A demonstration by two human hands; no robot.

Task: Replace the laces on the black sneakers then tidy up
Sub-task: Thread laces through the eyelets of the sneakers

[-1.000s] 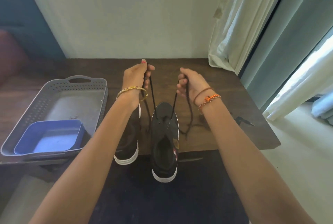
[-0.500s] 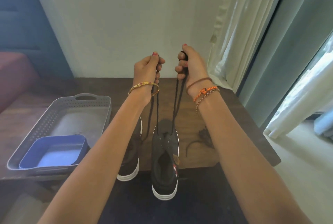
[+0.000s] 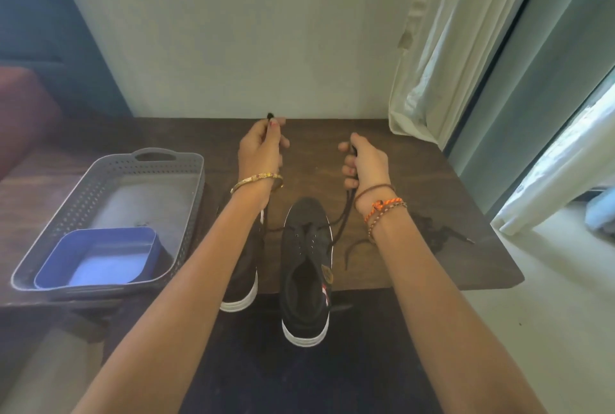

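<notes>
A dark brown wooden table (image 3: 416,160) carries a grey perforated plastic tray (image 3: 109,177) at left, two black white-soled sneakers (image 3: 307,267) overhanging its near edge, and a loose dark lace (image 3: 442,235) at right.

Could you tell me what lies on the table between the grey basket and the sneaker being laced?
In the head view, the other black sneaker lies between the grey basket and the sneaker being laced, partly hidden by the left forearm.

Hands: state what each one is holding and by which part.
Both grip the dark lace threaded through the nearer black sneaker: the left hand pinches one end, its tip poking above the fingers; the right hand holds the other strand.
</notes>
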